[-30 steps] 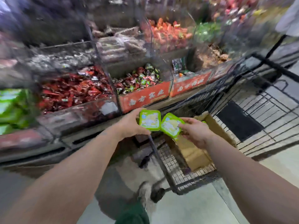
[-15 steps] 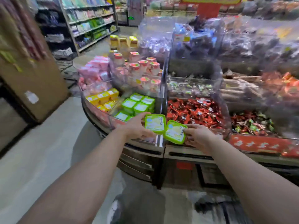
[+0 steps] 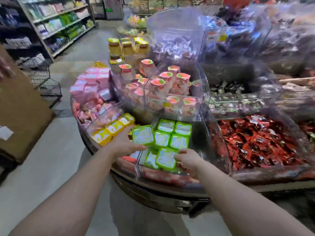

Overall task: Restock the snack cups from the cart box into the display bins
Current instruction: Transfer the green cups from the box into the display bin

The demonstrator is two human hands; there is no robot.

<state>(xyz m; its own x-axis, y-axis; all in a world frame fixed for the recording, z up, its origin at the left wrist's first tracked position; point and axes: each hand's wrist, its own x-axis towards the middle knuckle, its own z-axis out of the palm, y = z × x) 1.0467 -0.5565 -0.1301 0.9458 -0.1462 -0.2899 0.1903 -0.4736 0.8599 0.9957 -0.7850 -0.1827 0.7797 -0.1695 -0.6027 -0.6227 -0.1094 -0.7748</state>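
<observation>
My left hand (image 3: pixel 125 144) holds a square green snack cup (image 3: pixel 143 135) flat, just above the left side of a clear display bin (image 3: pixel 207 133). My right hand (image 3: pixel 188 160) grips a second green snack cup (image 3: pixel 166 158) at the bin's front, over other cups lying there. Several matching green cups (image 3: pixel 173 134) sit in rows inside the bin. The cart and its box are out of view.
Yellow cups (image 3: pixel 113 129) fill the bin to the left, pink packs (image 3: pixel 92 84) beyond them. Tall pink-lidded cups (image 3: pixel 163 87) stand in the clear bin behind. Red wrapped sweets (image 3: pixel 259 142) lie to the right. A brown cardboard box (image 3: pixel 18 106) stands at the left; floor lies below.
My view swung left from the cart to the round display. Both hands carried the green cups forward and down, and now they are over the green-cup bin.
</observation>
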